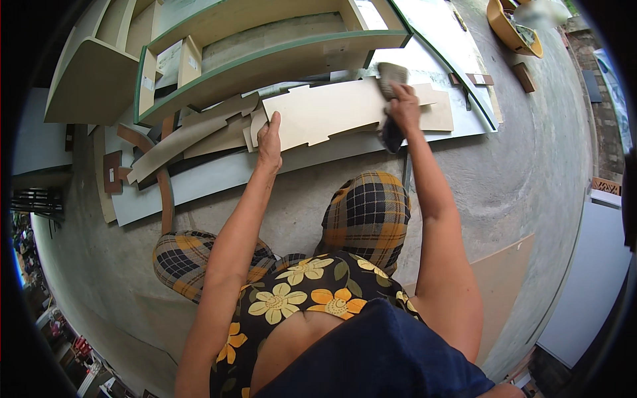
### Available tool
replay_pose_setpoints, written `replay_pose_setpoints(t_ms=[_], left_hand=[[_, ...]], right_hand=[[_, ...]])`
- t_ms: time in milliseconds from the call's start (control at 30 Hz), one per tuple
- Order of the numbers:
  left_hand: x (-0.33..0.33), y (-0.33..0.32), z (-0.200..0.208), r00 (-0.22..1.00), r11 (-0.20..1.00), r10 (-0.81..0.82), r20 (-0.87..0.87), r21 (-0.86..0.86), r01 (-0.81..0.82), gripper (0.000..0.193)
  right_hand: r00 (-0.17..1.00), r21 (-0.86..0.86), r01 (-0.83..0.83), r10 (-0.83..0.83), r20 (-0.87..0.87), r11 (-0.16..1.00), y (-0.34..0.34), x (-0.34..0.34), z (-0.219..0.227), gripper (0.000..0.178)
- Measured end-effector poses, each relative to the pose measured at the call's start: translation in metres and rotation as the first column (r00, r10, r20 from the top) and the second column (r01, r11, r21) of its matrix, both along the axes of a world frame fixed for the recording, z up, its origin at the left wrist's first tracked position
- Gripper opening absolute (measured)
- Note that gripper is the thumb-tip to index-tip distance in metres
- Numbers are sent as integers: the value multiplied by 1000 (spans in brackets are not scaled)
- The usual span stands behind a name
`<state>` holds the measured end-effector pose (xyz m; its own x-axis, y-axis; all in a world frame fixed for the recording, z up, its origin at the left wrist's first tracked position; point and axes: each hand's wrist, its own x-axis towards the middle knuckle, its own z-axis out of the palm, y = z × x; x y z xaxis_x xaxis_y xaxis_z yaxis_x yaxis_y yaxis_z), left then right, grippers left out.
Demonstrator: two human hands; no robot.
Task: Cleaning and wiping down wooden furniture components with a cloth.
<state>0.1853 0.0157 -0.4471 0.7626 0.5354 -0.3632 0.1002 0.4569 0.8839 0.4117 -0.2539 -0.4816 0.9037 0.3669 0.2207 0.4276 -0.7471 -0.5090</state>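
Note:
A pale cream board [325,109] with notched edges lies across a stack of similar pieces in front of me. My left hand [270,140] grips its left end, thumb on top and the other fingers hidden from view. Over the right end, my right hand [403,109] is closed around a grey-brown and black item [393,73], perhaps a brush or a folded cloth; motion blurs it. Brownish notched strips [189,136] fan out to the left beneath the cream board.
A cream wooden frame with green edging [285,56] stands just beyond the boards. Large white panels [179,199] lie under the stack on the concrete floor [491,179]. At the far right sits a yellow tub [507,30], with a small brown block [523,77] near it.

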Motion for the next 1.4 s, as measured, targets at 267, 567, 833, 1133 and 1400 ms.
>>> replay_pose_setpoints(t_ms=[267, 567, 833, 1133, 1400], left_hand=[[-4, 10, -3, 999, 998, 48, -20, 40, -47, 54], [0, 10, -9, 998, 998, 43, -38, 52, -41, 55], [2, 26, -7, 994, 991, 84, 64, -108, -77, 83], [0, 26, -5, 993, 966, -58, 98, -245, 81, 97], [-1, 33, 3, 998, 967, -25, 49, -253, 37, 99]], right_hand=[[956, 261, -293, 284, 71, 920, 72, -61, 75, 54], [999, 58, -35, 36, -14, 998, 11, -23, 9, 49], [730, 108, -677, 683, -23, 728, 124, -127, 88, 61], [913, 65, -403, 406, -35, 913, 70, -98, 62, 62], [614, 85, -763, 760, -213, 640, 105, -145, 92, 63]])
